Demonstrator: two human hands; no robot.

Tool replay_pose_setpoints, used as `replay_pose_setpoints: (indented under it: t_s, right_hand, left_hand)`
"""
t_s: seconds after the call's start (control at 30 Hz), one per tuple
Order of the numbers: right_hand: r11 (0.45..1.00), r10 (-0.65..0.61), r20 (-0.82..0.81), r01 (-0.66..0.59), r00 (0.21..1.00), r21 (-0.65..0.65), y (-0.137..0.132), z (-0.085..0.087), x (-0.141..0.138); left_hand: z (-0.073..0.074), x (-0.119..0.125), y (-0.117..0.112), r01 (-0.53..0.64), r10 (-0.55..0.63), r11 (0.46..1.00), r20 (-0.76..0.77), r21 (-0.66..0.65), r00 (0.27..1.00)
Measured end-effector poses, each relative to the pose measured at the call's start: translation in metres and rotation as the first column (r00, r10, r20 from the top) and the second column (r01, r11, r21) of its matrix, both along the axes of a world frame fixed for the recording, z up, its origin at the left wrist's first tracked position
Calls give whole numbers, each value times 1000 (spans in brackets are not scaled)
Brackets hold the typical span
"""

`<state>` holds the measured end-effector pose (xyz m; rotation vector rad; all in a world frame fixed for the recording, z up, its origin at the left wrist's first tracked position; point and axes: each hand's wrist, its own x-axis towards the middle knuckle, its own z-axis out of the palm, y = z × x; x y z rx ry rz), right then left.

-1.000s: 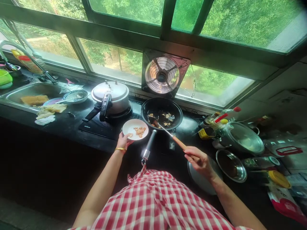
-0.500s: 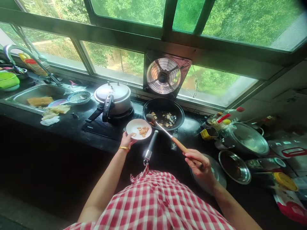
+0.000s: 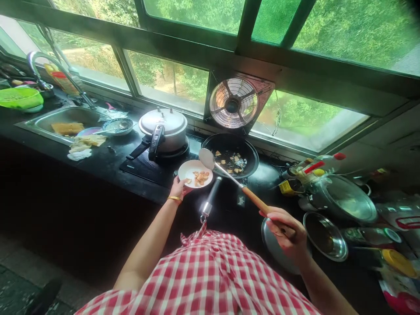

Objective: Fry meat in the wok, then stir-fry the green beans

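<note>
My left hand (image 3: 179,188) grips the near left rim of a white plate (image 3: 188,168), on which several browned food pieces (image 3: 201,177) lie. The plate is held beside a black frying pan (image 3: 254,162), low at its left front. In the pan, more browned pieces (image 3: 236,162) sit in shiny oil. My right hand (image 3: 285,227) is closed around the wooden handle of a ladle (image 3: 256,200). The ladle's metal bowl is over the pan's left rim, close above the plate, its pale rounded face toward me. The pan's handle (image 3: 213,197) points toward my body.
Left of the pan stands a pressure cooker (image 3: 164,129) on a black cooktop (image 3: 144,171). Farther left are a bowl (image 3: 126,130), cloths (image 3: 83,146) and a sink (image 3: 36,124). To the right are a metal bowl (image 3: 341,249), a lidded pot (image 3: 349,199) and bottles. A fan (image 3: 233,104) sits behind the pan.
The ladle has turned over, its dark hollow giving way to a pale face, and its bowl has lifted slightly beside the plate. The whole view has shifted a little to the left.
</note>
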<state>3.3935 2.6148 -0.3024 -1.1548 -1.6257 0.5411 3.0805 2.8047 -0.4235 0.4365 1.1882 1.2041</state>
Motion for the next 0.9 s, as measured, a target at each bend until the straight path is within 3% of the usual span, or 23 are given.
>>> replay_pose_setpoints:
  t_s: [0.13, 0.23, 0.33, 0.63, 0.9]
  right_hand:
    - [989, -145, 6, 145, 989, 5, 11, 3, 15]
    - [961, -275, 92, 269, 957, 71, 28, 0, 36]
    - [939, -336, 189, 313, 923, 139, 48, -6, 58]
    - [948, -317, 305, 289, 898, 135, 79, -27, 76]
    - [954, -282, 161, 294, 946, -60, 61, -21, 88]
  left_hand:
    - [0, -1, -2, -4, 4, 1000, 2, -6, 1000]
    - [-2, -2, -3, -12, 12, 1000, -5, -11, 1000]
    - [-3, -3, -3, -13, 13, 1000, -13, -5, 1000]
    - [-8, -3, -3, -10, 10, 1000, -12, 8, 1000]
    - [-12, -6, -3, -12, 13, 1000, -25, 17, 1000]
